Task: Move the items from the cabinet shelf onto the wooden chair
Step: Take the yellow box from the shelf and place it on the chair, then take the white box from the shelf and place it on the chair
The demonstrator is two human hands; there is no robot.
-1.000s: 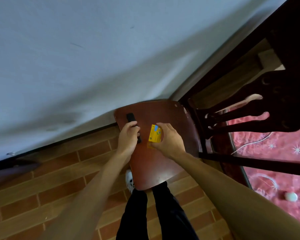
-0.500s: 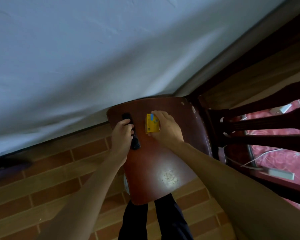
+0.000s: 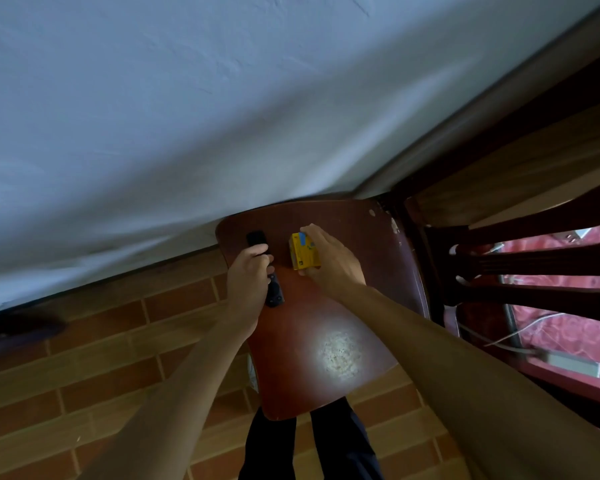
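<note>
Wooden chair [image 3: 388, 258], red-brown seat, taken as the reference for all places. Item 1: black remote control [image 3: 257, 239], lengthwise along the seat's left edge, far end and near end showing, middle covered. Gripped by left hand [image 3: 248, 282], fingers [image 3: 262, 252] curled round the body; probably held so as to lay it flat, parallel to the edge. Contact with the seat not certain. Item 2: yellow box [image 3: 303, 252], small carton with blue marking, on the far half of the seat, just right of the remote and apart from it. Pinched by right hand [image 3: 329, 265], fingers [image 3: 312, 233] across the far end and thumb at the near corner; likely an end-to-end grip for setting it down square beside the remote. Flaps apparently shut, contents hidden. No open containers in view; cabinet shelf not identifiable, so remaining stock unknown. Judged stage: both items at the chair, release pending. Also noted: pale worn patch [image 3: 338, 355] on the near half of the seat; slatted backrest [image 3: 534, 265] to the right; brick-pattern floor [image 3: 101, 341] to the left.
</note>
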